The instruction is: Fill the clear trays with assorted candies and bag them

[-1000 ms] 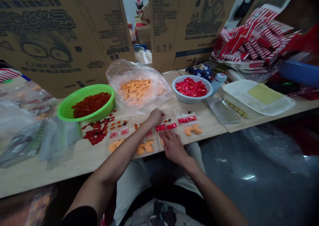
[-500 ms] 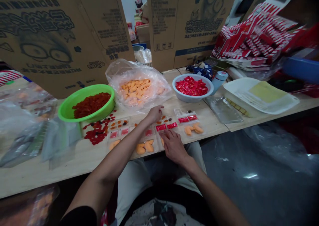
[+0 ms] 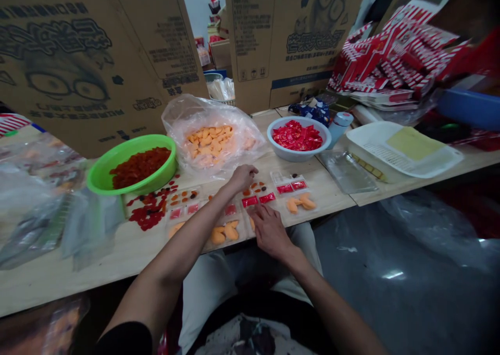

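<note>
Several clear compartment trays (image 3: 297, 191) lie in a row near the wooden table's front edge, holding orange snack pieces, red sachets and small dark and orange bits. My left hand (image 3: 242, 177) reaches over the row with fingers curled together above the small bits; what it pinches is too small to see. My right hand (image 3: 267, 229) lies flat on the lower part of a middle tray, fingers spread beside the red sachets (image 3: 258, 199). Behind the trays are a green bowl (image 3: 102, 173) of red pieces, a plastic bag (image 3: 183, 116) of orange snacks and a white bowl (image 3: 282, 151) of red sachets.
Big cardboard boxes (image 3: 82, 58) wall off the table's back. Red pieces (image 3: 147, 214) are spilled by the green bowl. Plastic bags (image 3: 42, 204) lie at the left. A white basket tray (image 3: 402, 151), a blue-capped bottle (image 3: 336, 127) and stacked red-striped cartons (image 3: 394, 63) are at the right.
My left hand has shifted slightly up and back over the small-bits compartments. My right hand has stayed on the tray. The view has drifted a little.
</note>
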Motion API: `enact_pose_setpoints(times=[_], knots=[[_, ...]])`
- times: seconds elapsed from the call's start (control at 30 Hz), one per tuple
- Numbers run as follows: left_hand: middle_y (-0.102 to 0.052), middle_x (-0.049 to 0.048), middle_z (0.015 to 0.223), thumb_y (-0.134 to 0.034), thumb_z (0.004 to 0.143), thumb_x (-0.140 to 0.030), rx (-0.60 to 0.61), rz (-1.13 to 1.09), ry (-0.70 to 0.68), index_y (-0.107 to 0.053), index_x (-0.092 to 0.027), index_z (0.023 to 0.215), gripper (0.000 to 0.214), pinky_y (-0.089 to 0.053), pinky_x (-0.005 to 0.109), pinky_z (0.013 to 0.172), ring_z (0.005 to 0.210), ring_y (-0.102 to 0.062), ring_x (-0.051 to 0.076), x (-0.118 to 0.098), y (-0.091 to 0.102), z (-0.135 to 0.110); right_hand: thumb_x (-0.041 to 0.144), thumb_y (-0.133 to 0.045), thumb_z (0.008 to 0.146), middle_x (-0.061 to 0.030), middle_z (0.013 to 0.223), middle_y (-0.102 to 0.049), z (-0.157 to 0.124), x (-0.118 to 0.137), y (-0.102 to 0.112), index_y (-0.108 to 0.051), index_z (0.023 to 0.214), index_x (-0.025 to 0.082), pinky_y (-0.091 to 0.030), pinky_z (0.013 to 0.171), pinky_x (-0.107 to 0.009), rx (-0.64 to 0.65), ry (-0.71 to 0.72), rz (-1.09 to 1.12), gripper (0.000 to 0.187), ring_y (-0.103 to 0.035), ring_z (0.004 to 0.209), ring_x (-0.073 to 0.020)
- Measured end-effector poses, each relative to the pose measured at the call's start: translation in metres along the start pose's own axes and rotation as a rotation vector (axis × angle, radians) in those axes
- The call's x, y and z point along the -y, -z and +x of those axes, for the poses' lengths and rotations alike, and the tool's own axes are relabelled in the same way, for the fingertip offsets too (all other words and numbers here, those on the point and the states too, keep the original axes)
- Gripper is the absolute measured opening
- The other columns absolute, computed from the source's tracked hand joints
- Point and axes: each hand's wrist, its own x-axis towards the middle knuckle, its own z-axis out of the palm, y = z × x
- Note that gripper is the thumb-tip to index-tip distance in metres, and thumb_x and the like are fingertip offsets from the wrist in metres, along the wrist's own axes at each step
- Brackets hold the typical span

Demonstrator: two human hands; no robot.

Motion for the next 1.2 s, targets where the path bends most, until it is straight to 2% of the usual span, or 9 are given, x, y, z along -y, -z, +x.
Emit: enact_pose_setpoints(times=[0.17, 0.37, 0.53, 0.67, 0.77, 0.83, 0.9, 1.03, 1.2], knots=[[-0.075, 0.0092, 0.090, -0.059, 0.082, -0.014, 0.066, 0.073, -0.088, -0.079, -0.015, 0.093, 0.022, -0.049, 0.026, 0.079, 0.084, -0.068, 0.020, -0.008, 0.001, -0.007, 0.014, -0.045, 0.087, -0.0143, 0.149, -0.046, 0.000, -0.001, -0.002, -0.051, 0.143, 0.018, -0.033, 0.108, -0.047, -0.015, 0.001, -0.011, 0.056, -0.034, 0.138, -0.0308], [-0.072, 0.0104, 0.096, -0.066, 0.082, -0.024, 0.086, 0.165, -0.099, -0.077, -0.016, 0.094, 0.018, -0.047, 0.027, 0.074, 0.085, -0.066, 0.022, -0.012, -0.009, -0.010, 0.013, -0.046, 0.085, -0.0144, 0.148, -0.047, -0.002, -0.001, -0.003, -0.053, 0.141, 0.017, -0.033, 0.108, -0.047, -0.017, 0.012, -0.008, 0.056, -0.034, 0.139, -0.0311], [-0.072, 0.0117, 0.097, -0.064, 0.086, -0.031, 0.034, 0.166, -0.045, -0.073, -0.015, 0.100, 0.023, -0.048, 0.029, 0.076, 0.089, -0.066, 0.023, -0.013, -0.012, -0.006, 0.014, -0.046, 0.085, -0.0136, 0.149, -0.046, -0.001, 0.000, -0.004, -0.051, 0.143, 0.019, -0.032, 0.109, -0.047, -0.013, 0.005, -0.007, 0.058, -0.034, 0.138, -0.0307], [-0.073, 0.0104, 0.096, -0.049, 0.091, -0.020, -0.141, -0.030, 0.087, -0.072, -0.013, 0.102, 0.027, -0.048, 0.028, 0.080, 0.088, -0.065, 0.019, -0.002, 0.009, -0.012, 0.013, -0.045, 0.086, -0.0144, 0.149, -0.046, -0.001, 0.000, -0.004, -0.049, 0.144, 0.018, -0.033, 0.108, -0.048, -0.006, 0.008, -0.023, 0.059, -0.035, 0.138, -0.0317], [-0.073, 0.0071, 0.088, -0.044, 0.084, -0.008, -0.186, -0.234, 0.155, -0.070, -0.011, 0.110, 0.037, -0.048, 0.025, 0.074, 0.077, -0.064, 0.016, 0.019, 0.036, -0.031, 0.013, -0.044, 0.087, -0.0151, 0.149, -0.047, -0.001, -0.001, -0.005, -0.047, 0.146, 0.017, -0.033, 0.108, -0.049, -0.008, 0.010, -0.032, 0.059, -0.036, 0.137, -0.0327], [-0.071, 0.0047, 0.082, -0.044, 0.081, -0.009, -0.199, -0.262, 0.183, -0.070, -0.011, 0.109, 0.038, -0.047, 0.024, 0.068, 0.070, -0.062, 0.014, 0.034, 0.049, -0.047, 0.014, -0.043, 0.089, -0.0157, 0.148, -0.048, -0.001, -0.001, -0.006, -0.048, 0.145, 0.017, -0.033, 0.108, -0.049, -0.011, 0.014, -0.036, 0.057, -0.036, 0.137, -0.0329], [-0.071, 0.0040, 0.079, -0.050, 0.081, -0.015, -0.210, -0.182, 0.189, -0.072, -0.012, 0.103, 0.031, -0.045, 0.023, 0.066, 0.068, -0.061, 0.014, 0.045, 0.054, -0.062, 0.015, -0.042, 0.090, -0.0161, 0.148, -0.048, -0.001, -0.001, -0.006, -0.049, 0.145, 0.016, -0.033, 0.107, -0.049, -0.015, 0.020, -0.037, 0.055, -0.036, 0.137, -0.0328], [-0.073, 0.0046, 0.077, -0.060, 0.078, -0.020, -0.076, 0.032, 0.173, -0.077, -0.016, 0.087, 0.020, -0.044, 0.025, 0.067, 0.072, -0.064, 0.017, 0.047, 0.040, -0.076, 0.014, -0.041, 0.090, -0.0166, 0.148, -0.048, 0.000, 0.001, -0.005, -0.051, 0.143, 0.016, -0.034, 0.107, -0.049, -0.018, 0.020, -0.039, 0.054, -0.037, 0.136, -0.0324], [-0.076, 0.0069, 0.084, -0.058, 0.081, -0.023, 0.028, 0.114, 0.026, -0.079, -0.018, 0.090, 0.024, -0.044, 0.026, 0.068, 0.077, -0.066, 0.019, 0.022, 0.013, -0.074, 0.014, -0.041, 0.089, -0.0167, 0.149, -0.047, 0.001, 0.002, -0.004, -0.050, 0.144, 0.017, -0.033, 0.108, -0.049, -0.010, 0.007, -0.044, 0.055, -0.036, 0.138, -0.0329]])
